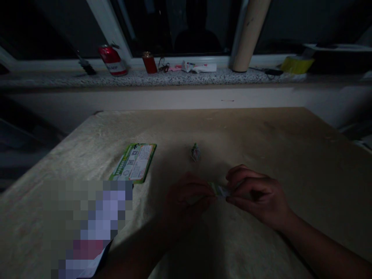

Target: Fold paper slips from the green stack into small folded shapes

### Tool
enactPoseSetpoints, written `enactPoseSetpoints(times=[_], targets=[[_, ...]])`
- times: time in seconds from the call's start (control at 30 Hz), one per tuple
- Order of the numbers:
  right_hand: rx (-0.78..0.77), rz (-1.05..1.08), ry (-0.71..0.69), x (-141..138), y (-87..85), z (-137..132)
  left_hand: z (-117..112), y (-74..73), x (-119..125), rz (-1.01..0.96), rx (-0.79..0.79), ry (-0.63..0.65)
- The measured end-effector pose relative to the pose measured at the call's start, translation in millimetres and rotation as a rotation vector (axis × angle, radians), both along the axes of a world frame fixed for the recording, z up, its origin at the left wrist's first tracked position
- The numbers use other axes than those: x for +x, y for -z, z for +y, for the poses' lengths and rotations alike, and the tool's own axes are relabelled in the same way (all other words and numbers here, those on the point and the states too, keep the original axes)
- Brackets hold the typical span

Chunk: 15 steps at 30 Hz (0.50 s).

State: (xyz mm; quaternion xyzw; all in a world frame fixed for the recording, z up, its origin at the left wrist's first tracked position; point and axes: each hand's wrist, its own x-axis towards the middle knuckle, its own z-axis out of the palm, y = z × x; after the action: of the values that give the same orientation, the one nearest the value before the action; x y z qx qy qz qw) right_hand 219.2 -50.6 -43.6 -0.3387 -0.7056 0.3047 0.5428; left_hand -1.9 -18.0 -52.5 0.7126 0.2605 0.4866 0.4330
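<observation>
On the worktop [261,147], one green card [134,162] lies left, one crumpled scrap [195,152] sits beyond the hands, and the left hand [186,201] and right hand [255,195] each pinch, in a closed grip, one small wrapper [220,190] between them.

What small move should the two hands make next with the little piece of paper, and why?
Probably press the next fold: the left hand and right hand pinch the small paper piece just above the table, as if mid-fold.
</observation>
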Motion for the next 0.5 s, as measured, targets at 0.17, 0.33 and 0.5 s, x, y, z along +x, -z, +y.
enactPoseSetpoints(times=[0.17, 0.33, 0.5], targets=[[-0.093, 0.032, -0.015, 1.7, 1.6, 0.7, 0.2, -1.7, -0.3, 0.028, -0.096, 0.007], [-0.138, 0.026, -0.049, 1.7, 3.4, 1.8, 1.0, -2.5, -0.4, 0.018, -0.248, -0.012], [-0.125, -0.019, -0.054, 0.2, -1.0, 1.4, 1.4, -0.2, 0.1, -0.018, -0.411, -0.004]])
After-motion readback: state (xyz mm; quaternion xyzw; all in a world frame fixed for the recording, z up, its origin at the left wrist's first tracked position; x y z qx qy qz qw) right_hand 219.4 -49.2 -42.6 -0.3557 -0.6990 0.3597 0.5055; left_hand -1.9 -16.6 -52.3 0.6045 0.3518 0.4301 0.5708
